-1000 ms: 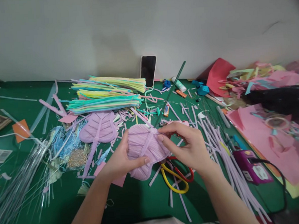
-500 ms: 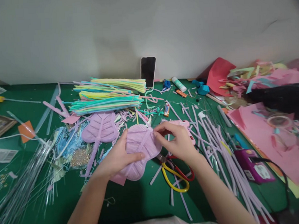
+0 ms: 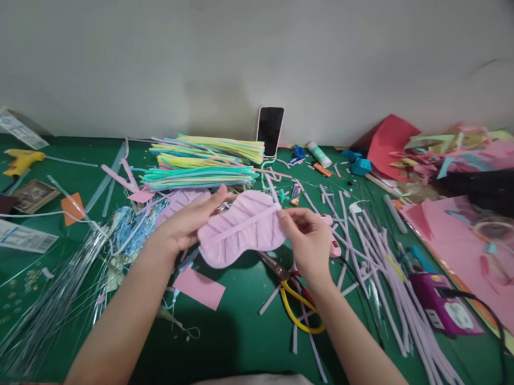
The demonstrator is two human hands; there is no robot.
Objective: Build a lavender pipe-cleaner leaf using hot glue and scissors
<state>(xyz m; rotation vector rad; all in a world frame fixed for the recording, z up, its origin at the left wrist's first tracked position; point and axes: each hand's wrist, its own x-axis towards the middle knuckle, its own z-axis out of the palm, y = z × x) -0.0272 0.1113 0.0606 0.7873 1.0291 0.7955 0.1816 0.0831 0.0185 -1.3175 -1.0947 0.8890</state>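
A lilac, leaf-shaped piece made of pipe cleaners (image 3: pixel 244 231), with a raised midrib and slanting ribs, is held above the table between both hands. My left hand (image 3: pixel 186 221) grips its left side; its thumb lies near the top edge and some fingers are hidden. At the right end, my right hand (image 3: pixel 304 236) pinches the piece near the tip of the midrib. Partly hidden behind my left hand lies a second lilac leaf piece (image 3: pixel 189 196). Scissors with yellow and red handles (image 3: pixel 286 296) rest just below the right hand.
Bundled coloured pipe cleaners (image 3: pixel 203 176) lie at the back beside a leaning phone (image 3: pixel 271 131). Loose lilac pipe cleaners (image 3: pixel 390 277) and a purple box with a cable (image 3: pixel 443 305) are right. A yellow glue gun (image 3: pixel 23 162) and wires (image 3: pixel 57 300) are left. Pink paper (image 3: pixel 199 287) lies in front.
The leaf piece has turned, its midrib now lying flatter and its outline appearing wider. My left hand has shifted up and left on it. The view has swung slightly left.
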